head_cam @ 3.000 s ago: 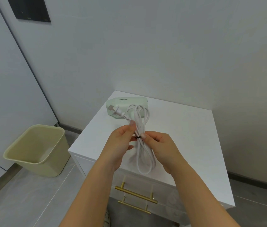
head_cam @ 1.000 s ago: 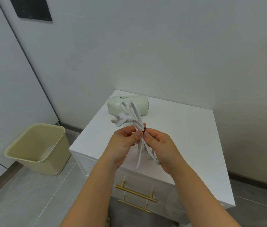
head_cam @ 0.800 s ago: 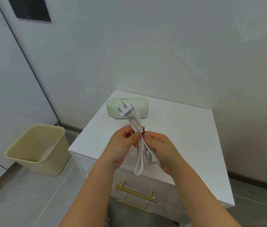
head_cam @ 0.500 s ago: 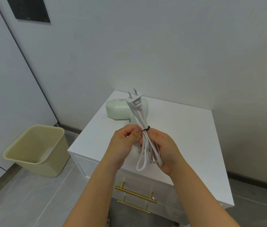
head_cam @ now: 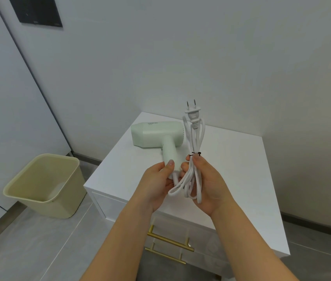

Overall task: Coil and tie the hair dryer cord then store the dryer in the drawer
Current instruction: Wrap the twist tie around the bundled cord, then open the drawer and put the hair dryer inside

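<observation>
Left hand (head_cam: 156, 182): grips the lower end of the dryer's handle, thumb laid across its front, fingers curled behind
Right hand (head_cam: 207, 183): curled round the cord bundle, thumb tip pressed just under the tie, loops lying across the palm
Dryer (head_cam: 156, 134): pale green, handle pointing toward the person, barrel lying crosswise over the far left part of the cabinet top; whether it touches the top I cannot tell
Cord (head_cam: 194, 138): white, folded into a long bundle that stands upright out of the right hand, just right of the barrel; the lower loops hang past the fingers and one strand runs to the butt of the dryer's handle
Tie (head_cam: 196, 153): thin and black, wound round the middle of the bundle, right above the thumb
Plug (head_cam: 192, 114): at the top of the bundle, two pins pointing up
Cabinet (head_cam: 237, 163): white, set in the corner against the walls, below both hands
Drawer (head_cam: 181, 227): shut, in the cabinet front, seen between the forearms
Handles (head_cam: 170, 241): two gold bars on the front, one under the other
Bin (head_cam: 43, 181): beige, on the grey floor just left of the cabinet
Panel (head_cam: 39, 11): dark, on the wall at upper left
</observation>
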